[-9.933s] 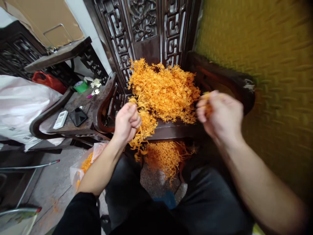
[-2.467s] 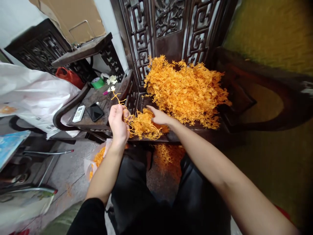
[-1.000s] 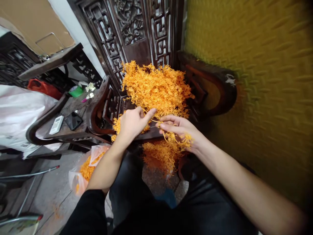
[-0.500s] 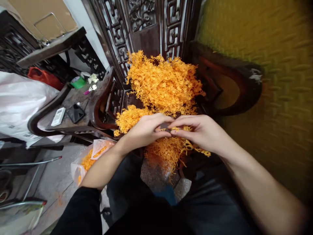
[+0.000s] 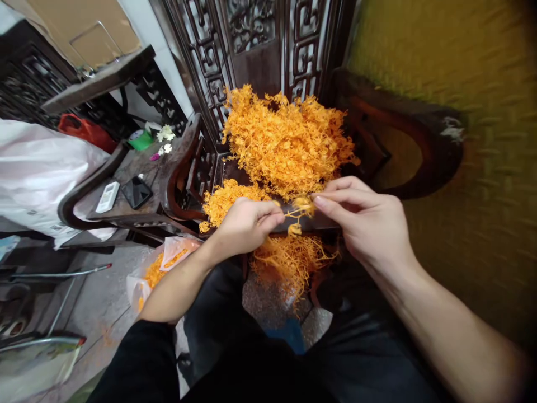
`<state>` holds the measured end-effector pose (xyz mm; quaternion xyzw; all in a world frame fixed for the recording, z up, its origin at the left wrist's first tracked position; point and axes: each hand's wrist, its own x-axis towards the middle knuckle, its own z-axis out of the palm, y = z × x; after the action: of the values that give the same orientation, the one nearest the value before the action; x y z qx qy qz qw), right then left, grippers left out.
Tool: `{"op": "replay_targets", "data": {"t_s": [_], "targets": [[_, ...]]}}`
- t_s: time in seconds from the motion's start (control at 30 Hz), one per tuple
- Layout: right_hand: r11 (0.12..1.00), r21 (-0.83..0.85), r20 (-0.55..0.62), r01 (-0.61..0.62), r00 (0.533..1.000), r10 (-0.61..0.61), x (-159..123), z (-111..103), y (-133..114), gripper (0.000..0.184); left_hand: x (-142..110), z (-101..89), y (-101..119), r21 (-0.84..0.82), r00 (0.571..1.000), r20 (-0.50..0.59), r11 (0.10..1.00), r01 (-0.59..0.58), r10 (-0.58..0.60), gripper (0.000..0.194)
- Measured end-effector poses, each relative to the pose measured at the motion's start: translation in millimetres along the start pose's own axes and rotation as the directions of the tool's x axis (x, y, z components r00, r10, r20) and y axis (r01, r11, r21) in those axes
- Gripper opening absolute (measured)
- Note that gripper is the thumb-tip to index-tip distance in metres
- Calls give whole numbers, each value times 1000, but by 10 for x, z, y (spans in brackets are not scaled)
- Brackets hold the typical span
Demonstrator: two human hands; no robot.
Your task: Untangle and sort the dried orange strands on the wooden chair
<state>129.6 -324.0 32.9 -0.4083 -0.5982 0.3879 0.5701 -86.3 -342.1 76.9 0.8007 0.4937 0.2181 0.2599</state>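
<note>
Between my hands a thin orange plastic-looking sprig [image 5: 302,206] is stretched, with small curled blobs along it. My left hand [image 5: 251,223] pinches one end of it, thumb against the forefinger. At the other end my right hand [image 5: 363,215] grips the sprig between thumb and fingertips. Behind them a large heap of orange sprigs [image 5: 289,143] lies on the seat of a dark carved wooden chair [image 5: 255,73]. A smaller orange pile [image 5: 230,201] sits at its left, beside my left hand. Below my hands hangs a tangle of bare orange strands [image 5: 289,263].
On a wooden side table to the left lie a white remote [image 5: 108,197], a black phone-like object [image 5: 137,192], a green tape roll [image 5: 141,140] and white flowers [image 5: 165,134]. A plastic bag with orange bits [image 5: 157,268] stands on the floor. The chair's curved armrest [image 5: 436,162] rises at right.
My hands have moved apart, the right one to the right and slightly up, and the orange sprig now shows between them. The view has shifted slightly.
</note>
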Motion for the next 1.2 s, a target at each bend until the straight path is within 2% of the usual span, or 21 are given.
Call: {"op": "replay_targets", "data": {"t_s": [0.07, 0.13, 0.2, 0.23, 0.3, 0.37, 0.43, 0.53, 0.63, 0.73, 0.8, 0.87, 0.93, 1.03, 1.1, 1.2], "targets": [[996, 91, -134, -24, 990, 36, 82, -56, 5, 6, 4, -53, -21, -8, 998, -22, 998, 62, -62, 26], [977, 212, -310, 16, 949, 52, 203, -177, -20, 8, 6, -97, -72, -4, 993, -63, 995, 99, -100, 29], [940, 334, -387, 61, 919, 78, 299, -314, -53, 8, -6, -123, -121, -9, 989, -108, 995, 102, -103, 36], [926, 376, -353, 48, 931, 94, 320, -365, -64, 7, -19, -125, -134, -14, 990, -115, 996, 84, -85, 38], [923, 383, -203, -30, 972, 116, 301, -403, -66, 16, -51, -110, -125, -16, 996, -92, 1000, 15, -17, 36], [943, 317, -64, -98, 990, 124, 228, -353, -48, 22, -80, -80, -85, -32, 998, -48, 999, -40, 39, 31], [967, 210, 71, -144, 989, 132, 149, -262, -25, 24, -97, -52, -41, -79, 998, -22, 995, -56, 54, 28], [981, 54, 259, -189, 951, 169, 84, -163, -18, 34, -103, -26, -15, -144, 999, -15, 989, -44, 42, 23], [984, 14, 394, -176, 906, 156, 74, -149, -72, 52, -97, -9, -37, -170, 998, -26, 984, -53, 50, 26], [987, -56, 506, -152, 848, 159, 78, -151, -166, 55, -89, 6, -76, -179, 997, -72, 983, -47, 35, 29], [980, -175, 530, -95, 830, 175, 80, -154, -220, 50, -90, -10, -106, -136, 989, -143, 989, -48, 28, 31], [963, -267, 528, -21, 833, 165, 91, -195, -241, 51, -104, -68, -143, -50, 966, -254, 996, -72, 57, 31], [952, -305, 489, 14, 860, 144, 122, -305, -214, 51, -134, -161, -194, 71, 912, -398, 994, -78, 100, 28], [950, -310, 369, -46, 915, 165, 189, -542, -109, 51, -191, -284, -293, 236, 830, -536, 971, -29, 155, 23], [952, -286, 313, -106, 929, 198, 216, -645, -40, 50, -215, -298, -354, 319, 840, -498, 946, -54, 216, 20], [971, -204, 300, -126, 936, 185, 193, -623, 8, 41, -218, -222, -389, 441, 893, -276, 872, -212, 356, 18]]}}
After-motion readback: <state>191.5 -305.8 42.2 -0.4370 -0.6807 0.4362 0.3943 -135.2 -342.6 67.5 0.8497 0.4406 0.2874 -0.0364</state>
